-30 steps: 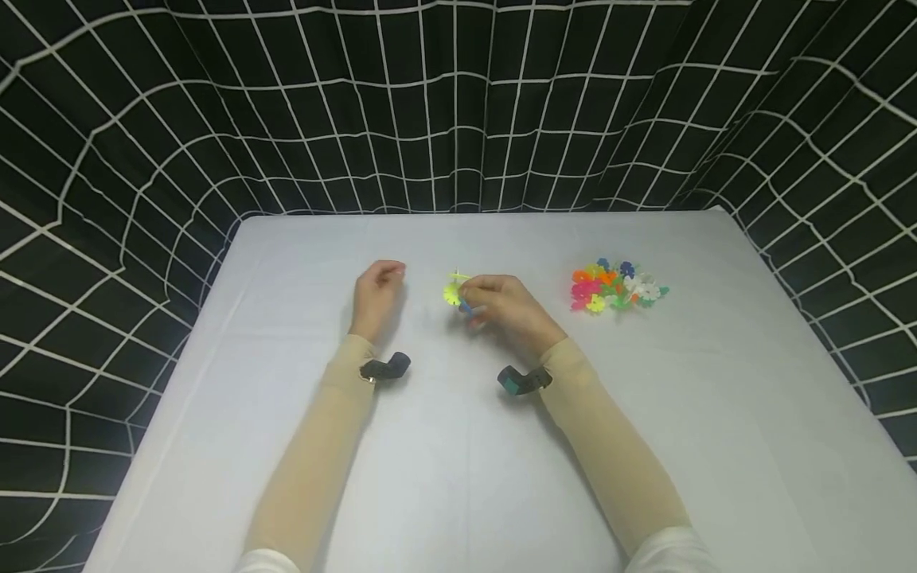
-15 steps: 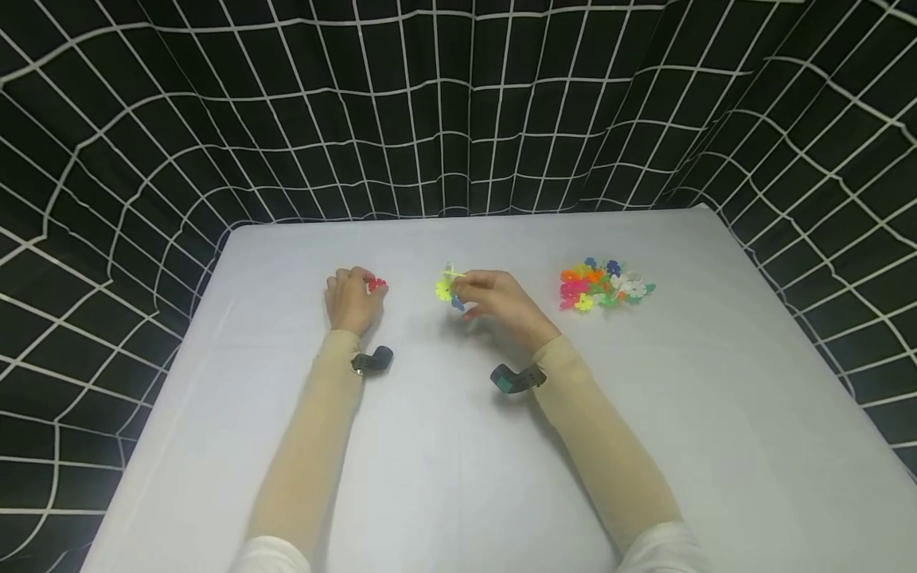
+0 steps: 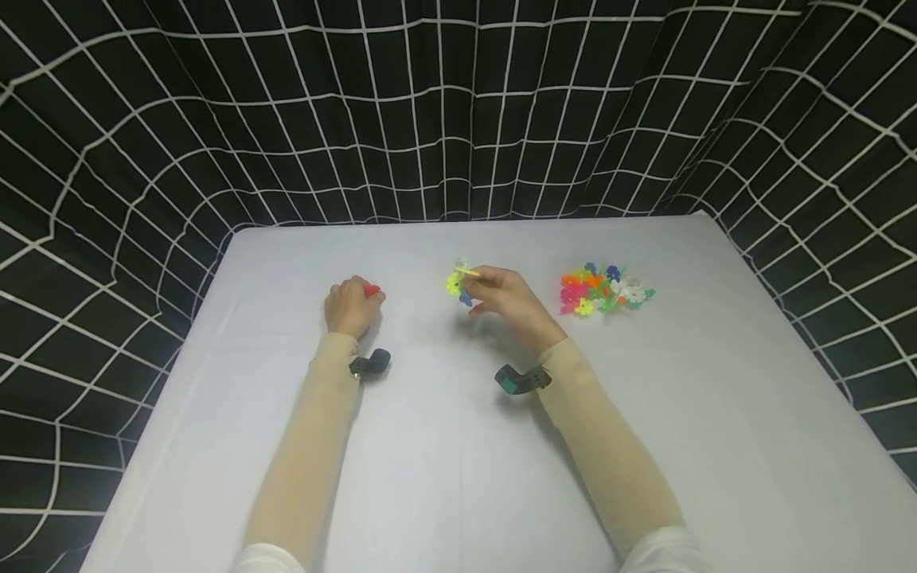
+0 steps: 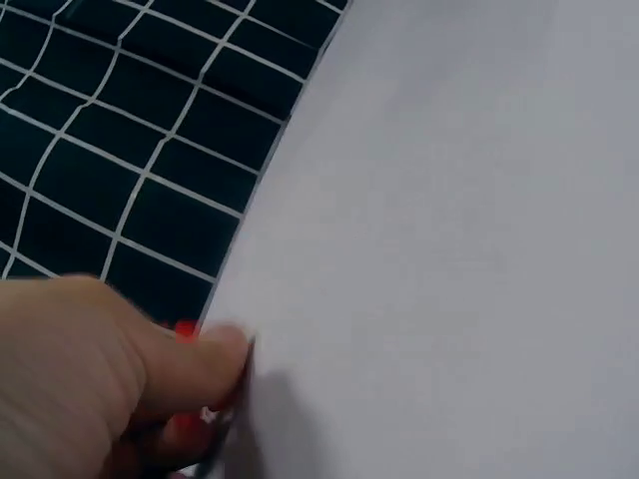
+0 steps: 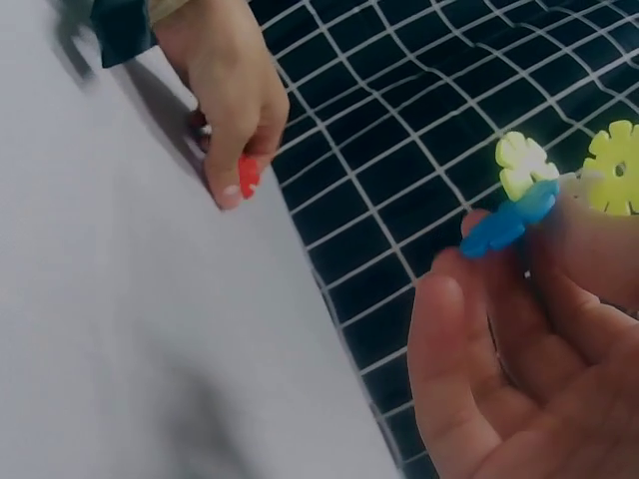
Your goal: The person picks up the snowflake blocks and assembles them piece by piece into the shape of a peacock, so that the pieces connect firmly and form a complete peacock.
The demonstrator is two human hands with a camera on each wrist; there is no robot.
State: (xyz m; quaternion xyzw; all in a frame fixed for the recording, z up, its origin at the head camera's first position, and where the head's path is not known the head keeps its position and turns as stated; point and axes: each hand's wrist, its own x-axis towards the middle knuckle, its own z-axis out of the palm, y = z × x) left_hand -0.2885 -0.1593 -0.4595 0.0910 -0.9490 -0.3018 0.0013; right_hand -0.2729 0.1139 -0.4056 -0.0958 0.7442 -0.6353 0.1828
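In the head view my left hand (image 3: 349, 309), left of the table's middle, pinches a red flower-shaped plastic piece (image 3: 372, 290) between thumb and fingers. The right wrist view shows that red piece (image 5: 249, 178) edging out past the left thumb. My right hand (image 3: 507, 298) holds up a small joined cluster of flower-shaped interlocking pieces. Two yellow pieces show in it, one yellow disc (image 5: 617, 170) facing the right wrist camera, plus a blue piece (image 5: 509, 222) near the fingertips. A whitish piece (image 3: 461, 263) tops the cluster. Fingers hide part of it.
To the right of my right hand lies a loose pile of flower-shaped pieces (image 3: 595, 290) in pink, orange, yellow, green, blue and white. White cloth covers the table (image 3: 444, 446). Black curtains (image 3: 401, 103) with a white grid stand along its back and sides.
My left hand has moved left, and the red piece has come into sight in its fingers. My right hand stays near the middle, still holding the cluster.
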